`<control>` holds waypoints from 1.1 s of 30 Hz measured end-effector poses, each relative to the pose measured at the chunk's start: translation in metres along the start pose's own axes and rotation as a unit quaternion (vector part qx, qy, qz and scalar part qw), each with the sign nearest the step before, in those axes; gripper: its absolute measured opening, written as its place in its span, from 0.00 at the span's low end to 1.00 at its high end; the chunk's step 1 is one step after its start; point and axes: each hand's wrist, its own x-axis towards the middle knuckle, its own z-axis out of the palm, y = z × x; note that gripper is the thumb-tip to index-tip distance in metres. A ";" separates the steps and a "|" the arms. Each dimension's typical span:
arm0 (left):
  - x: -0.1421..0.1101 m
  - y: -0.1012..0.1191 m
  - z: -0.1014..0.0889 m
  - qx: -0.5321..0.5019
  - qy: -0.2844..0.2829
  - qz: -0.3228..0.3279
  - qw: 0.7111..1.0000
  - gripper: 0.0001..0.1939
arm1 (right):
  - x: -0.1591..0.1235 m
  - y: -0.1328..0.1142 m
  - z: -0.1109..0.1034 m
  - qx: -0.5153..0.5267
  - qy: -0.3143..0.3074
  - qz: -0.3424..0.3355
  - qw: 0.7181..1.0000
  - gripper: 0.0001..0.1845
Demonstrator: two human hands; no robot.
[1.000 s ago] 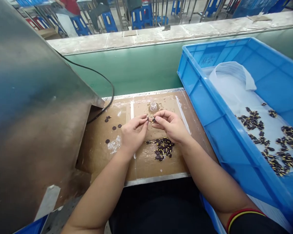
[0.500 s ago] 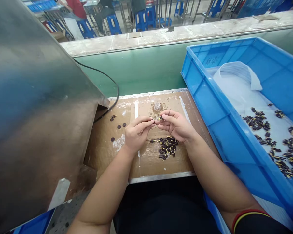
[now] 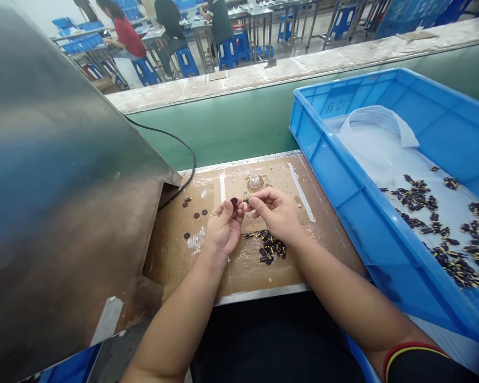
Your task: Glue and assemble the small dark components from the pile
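Observation:
My left hand (image 3: pixel 223 223) pinches a small dark round disc (image 3: pixel 233 202) between thumb and fingers. Close beside it, my right hand (image 3: pixel 277 213) grips a small dark piece with yellow ends (image 3: pixel 246 200) at its fingertips. Whether the two parts touch I cannot tell. Below my hands lies a pile of small black-and-yellow pieces (image 3: pixel 272 248) on the cardboard-covered table (image 3: pixel 231 282). Several loose dark discs (image 3: pixel 196 215) are scattered left of my left hand. Just beyond my fingers stands a small clear cup (image 3: pixel 255 181) on a wet-looking patch.
At right, a large blue crate (image 3: pixel 335 159) holds a white sheet and many black-and-yellow pieces (image 3: pixel 415 197). A metal housing (image 3: pixel 72 202) fills the left side, with a black cable (image 3: pixel 175 137) behind. A green wall with a pale ledge (image 3: pixel 243 72) crosses the back. Several people sit beyond it.
My left hand has turned so its palm faces up more and the dark disc shows. The piece in my right fingers now points toward the disc. The view has tilted up slightly.

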 end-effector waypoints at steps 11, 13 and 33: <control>-0.001 -0.003 -0.006 0.167 -0.023 0.155 0.973 0.12 | -0.007 0.001 0.007 0.023 0.014 0.009 1.000 0.13; -0.004 -0.003 -0.007 0.265 -0.024 0.218 0.939 0.10 | -0.007 0.000 0.007 0.031 0.015 0.025 0.999 0.14; -0.007 0.011 0.001 0.050 -0.011 0.059 0.997 0.13 | -0.014 0.000 0.011 -0.069 0.007 -0.065 0.995 0.09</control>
